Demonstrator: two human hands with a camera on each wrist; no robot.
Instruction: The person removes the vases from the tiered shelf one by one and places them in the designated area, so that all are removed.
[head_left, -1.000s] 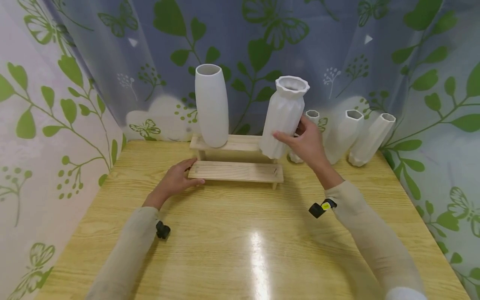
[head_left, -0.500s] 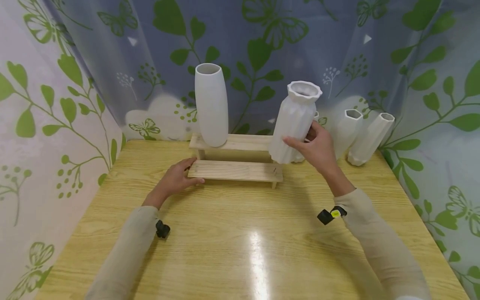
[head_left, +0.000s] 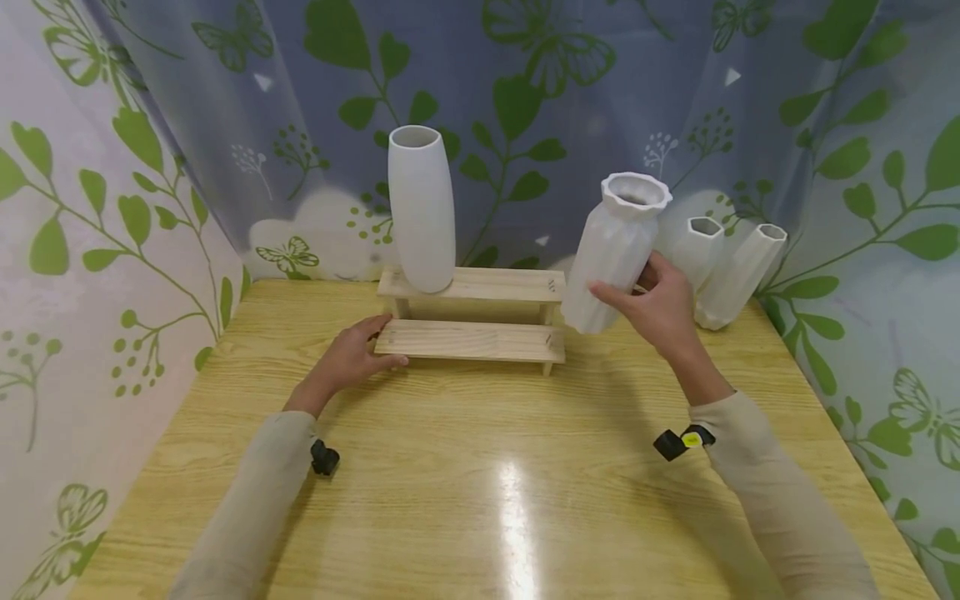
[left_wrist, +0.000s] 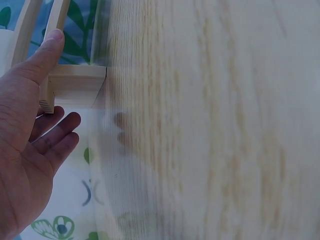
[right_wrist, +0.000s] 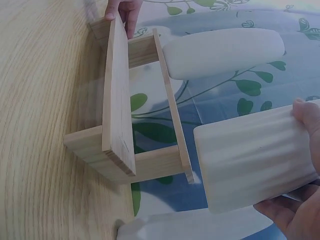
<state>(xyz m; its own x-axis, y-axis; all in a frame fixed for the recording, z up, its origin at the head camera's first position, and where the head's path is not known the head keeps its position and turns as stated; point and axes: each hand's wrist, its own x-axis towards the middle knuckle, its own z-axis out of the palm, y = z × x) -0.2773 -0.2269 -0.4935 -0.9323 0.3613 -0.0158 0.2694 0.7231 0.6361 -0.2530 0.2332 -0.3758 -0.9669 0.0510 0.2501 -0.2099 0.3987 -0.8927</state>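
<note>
My right hand [head_left: 663, 312] grips a white fluted vase [head_left: 615, 258] with a flared, scalloped rim, thumb on its near side. The vase tilts to the right, just off the right end of a two-step wooden stand [head_left: 468, 342]; its lower end shows apart from the stand in the right wrist view. At the left end of the lower step, my left hand [head_left: 352, 358] holds the stand, thumb along the front edge and fingers round behind. In the left wrist view that thumb [left_wrist: 52, 42] lies against the wood. A tall smooth white vase [head_left: 422, 208] stands on the upper step's left.
To the right of the held vase stand a white vase with an angular mouth [head_left: 705, 229] and a slender faceted one [head_left: 738, 279]. The wood-grain table [head_left: 450, 467] meets a leaf-patterned curtain [head_left: 495, 50] behind the stand.
My right hand has carried the fluted vase rightward and slightly down, from in front of the upper step to beyond its right end. My left hand stays on the stand.
</note>
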